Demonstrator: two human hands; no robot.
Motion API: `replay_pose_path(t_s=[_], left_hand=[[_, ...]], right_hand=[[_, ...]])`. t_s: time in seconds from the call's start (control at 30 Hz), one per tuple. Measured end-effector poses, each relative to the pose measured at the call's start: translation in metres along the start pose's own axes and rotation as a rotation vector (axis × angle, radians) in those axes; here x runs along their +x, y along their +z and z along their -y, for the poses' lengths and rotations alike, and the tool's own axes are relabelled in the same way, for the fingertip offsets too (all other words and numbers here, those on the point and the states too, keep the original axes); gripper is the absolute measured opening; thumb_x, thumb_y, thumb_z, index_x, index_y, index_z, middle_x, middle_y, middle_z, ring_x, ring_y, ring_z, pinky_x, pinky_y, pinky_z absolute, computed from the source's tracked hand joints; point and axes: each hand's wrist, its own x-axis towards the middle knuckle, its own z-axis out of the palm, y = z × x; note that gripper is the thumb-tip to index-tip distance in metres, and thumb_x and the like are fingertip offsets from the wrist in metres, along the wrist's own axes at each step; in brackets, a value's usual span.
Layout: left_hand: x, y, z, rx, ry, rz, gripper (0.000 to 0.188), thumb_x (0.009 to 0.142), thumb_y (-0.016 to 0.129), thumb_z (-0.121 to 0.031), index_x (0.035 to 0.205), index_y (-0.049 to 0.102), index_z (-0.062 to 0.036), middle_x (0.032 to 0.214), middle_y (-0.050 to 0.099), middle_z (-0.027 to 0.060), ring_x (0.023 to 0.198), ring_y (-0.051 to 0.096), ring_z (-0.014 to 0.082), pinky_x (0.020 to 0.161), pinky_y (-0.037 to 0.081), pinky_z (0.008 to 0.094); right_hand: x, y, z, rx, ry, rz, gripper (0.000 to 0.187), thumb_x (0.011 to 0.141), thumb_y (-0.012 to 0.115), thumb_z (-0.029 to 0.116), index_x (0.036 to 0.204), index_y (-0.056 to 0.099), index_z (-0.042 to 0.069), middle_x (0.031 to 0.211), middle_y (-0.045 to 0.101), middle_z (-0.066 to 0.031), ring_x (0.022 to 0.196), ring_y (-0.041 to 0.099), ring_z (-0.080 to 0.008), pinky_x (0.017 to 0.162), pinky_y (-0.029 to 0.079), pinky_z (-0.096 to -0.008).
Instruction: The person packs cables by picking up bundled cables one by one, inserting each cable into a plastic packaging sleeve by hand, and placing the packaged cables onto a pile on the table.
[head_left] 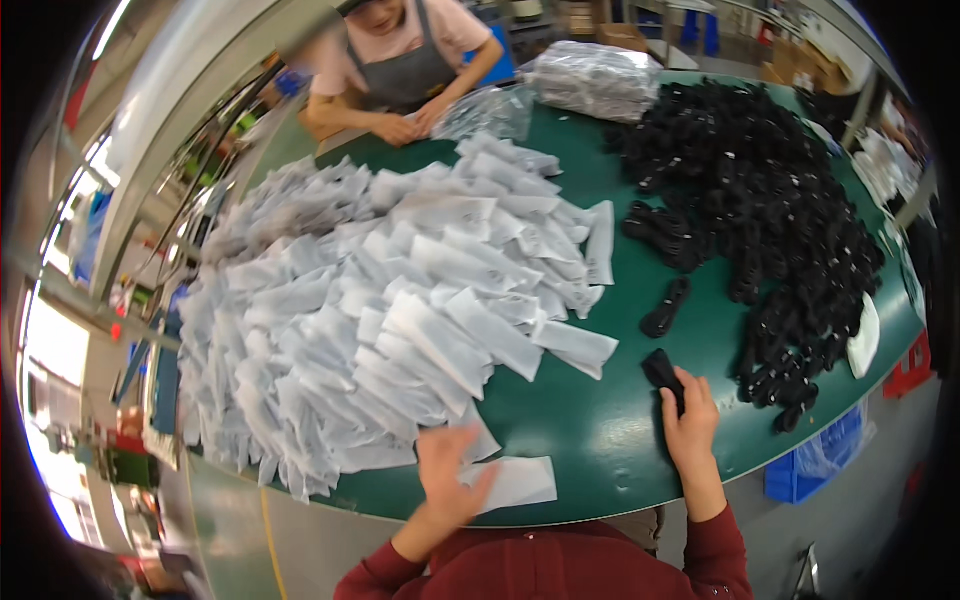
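Observation:
My right hand is closed around a folded black cable bundle, gripped between thumb and fingers just above the green table. Close to the table's near edge is my left hand, smeared by motion, with its thumb apart from the fingers. Beside and partly under it lies a flat white pouch. The large heap of whitish pouches reaches right up to the left hand. A single black cable bundle rests on the table beyond my right hand.
A big pile of black cable bundles covers the table's right side. Across the table, a person in a grey apron handles clear plastic. A plastic-wrapped stack sits at the far edge. A blue crate stands below right.

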Motion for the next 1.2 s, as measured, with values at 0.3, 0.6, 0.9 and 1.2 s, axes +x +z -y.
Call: replay_pose_path(t_s=[0.3,0.6,0.9,1.2], left_hand=[[0.058,-0.011,0.024,-0.203,-0.243,-0.236,0.071,0.081,0.076,-0.012,0.145,0.047,-0.0004,0.091,0.048,0.0031,0.082,0.043,0.0154,0.077,0.040,0.0278],[0.053,0.025,-0.012,-0.329,-0.126,-0.052,0.075,0.089,0.068,-0.011,0.152,0.031,0.0050,0.094,0.053,0.0085,0.082,0.045,0.0212,0.075,0.041,0.0318],[0.044,0.023,-0.010,-0.293,-0.105,-0.020,0.070,0.099,0.058,-0.028,0.151,0.029,0.0078,0.092,0.053,0.0095,0.082,0.045,0.0226,0.076,0.040,0.0335],[0.045,0.027,-0.011,-0.282,-0.127,0.000,0.069,0.100,0.055,-0.031,0.151,0.030,0.0084,0.092,0.053,0.0097,0.081,0.044,0.0227,0.077,0.039,0.0340]], right_hand=[[-0.001,0.003,0.008,-0.027,-0.038,0.029,0.034,0.086,0.068,0.001,0.119,0.062,0.001,0.096,0.059,-0.0170,0.081,0.062,-0.0360,0.069,0.051,-0.0412],[0.020,0.008,0.120,0.286,-0.217,0.195,0.053,0.086,0.050,-0.012,0.136,0.058,0.005,0.102,0.052,-0.0192,0.084,0.054,-0.0299,0.074,0.047,-0.0351],[0.012,0.037,0.139,0.348,-0.198,0.257,0.068,0.080,0.058,-0.012,0.143,0.054,0.013,0.101,0.050,-0.0172,0.079,0.057,-0.0311,0.066,0.050,-0.0381],[0.013,0.041,0.141,0.328,-0.134,0.262,0.069,0.079,0.058,-0.012,0.144,0.053,0.013,0.102,0.049,-0.0182,0.081,0.057,-0.0320,0.067,0.051,-0.0391]])
